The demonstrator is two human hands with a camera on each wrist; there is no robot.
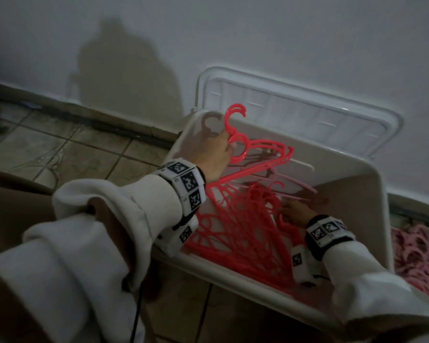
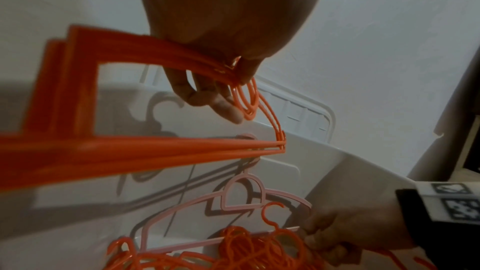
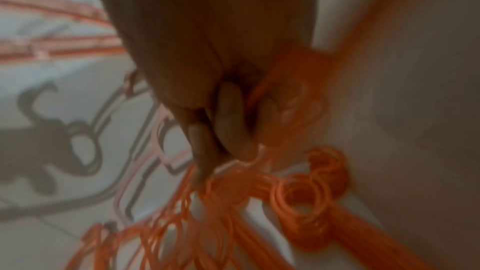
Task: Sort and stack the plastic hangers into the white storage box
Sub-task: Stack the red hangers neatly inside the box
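Observation:
The white storage box (image 1: pixel 357 206) stands tilted on the floor by the wall. My left hand (image 1: pixel 216 154) grips a bundle of red hangers (image 1: pixel 253 171) by their necks above the box's far left corner. In the left wrist view this bundle (image 2: pixel 155 149) fans out from the left hand (image 2: pixel 215 98). A pile of red hangers (image 1: pixel 243 231) lies in the box, with a pale pink hanger (image 1: pixel 300 186) behind it. My right hand (image 1: pixel 295 214) reaches into the box, its fingers (image 2: pixel 317 233) curled on hangers at the pile's edge (image 2: pixel 246 249). The right wrist view is blurred.
The box's white lid (image 1: pixel 307 112) leans on the wall behind it. A heap of pink hangers (image 1: pixel 419 256) lies on the floor to the box's right. Tiled floor (image 1: pixel 84 149) stretches to the left.

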